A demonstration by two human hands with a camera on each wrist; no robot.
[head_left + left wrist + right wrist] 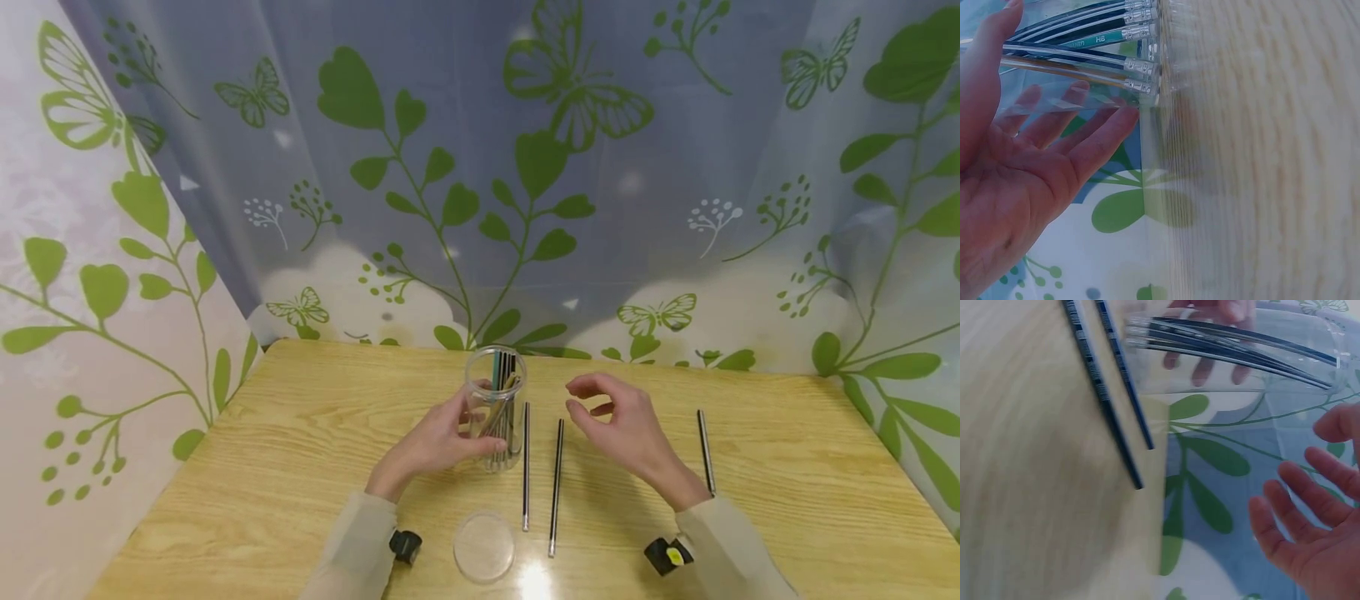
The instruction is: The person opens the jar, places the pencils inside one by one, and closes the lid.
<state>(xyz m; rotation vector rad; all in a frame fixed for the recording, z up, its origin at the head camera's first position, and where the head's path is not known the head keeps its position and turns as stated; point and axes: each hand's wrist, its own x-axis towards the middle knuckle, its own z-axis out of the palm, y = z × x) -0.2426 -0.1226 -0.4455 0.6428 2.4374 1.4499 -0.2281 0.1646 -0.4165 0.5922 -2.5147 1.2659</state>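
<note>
My left hand (pixel 442 437) grips a clear jar (pixel 513 433) that stands upright at the table's middle, its thumb across the front. Several pencils stand inside the jar; in the left wrist view a teal pencil (pixel 1100 39) marked HB shows among dark ones, with metal ferrules at the jar's base. Right of the jar, my right hand (pixel 626 425) is raised with loosely bent fingers and nothing between them. Two dark striped pencils, a nearer one (pixel 557 487) and another (pixel 526 467) beside the jar, lie between the hands.
A round clear lid (pixel 484 547) lies on the wooden table (pixel 300 467) in front of the jar. Another dark pencil (pixel 703 442) lies farther right, partly behind my right wrist. A leaf-and-butterfly curtain (pixel 465 167) hangs along the table's back edge.
</note>
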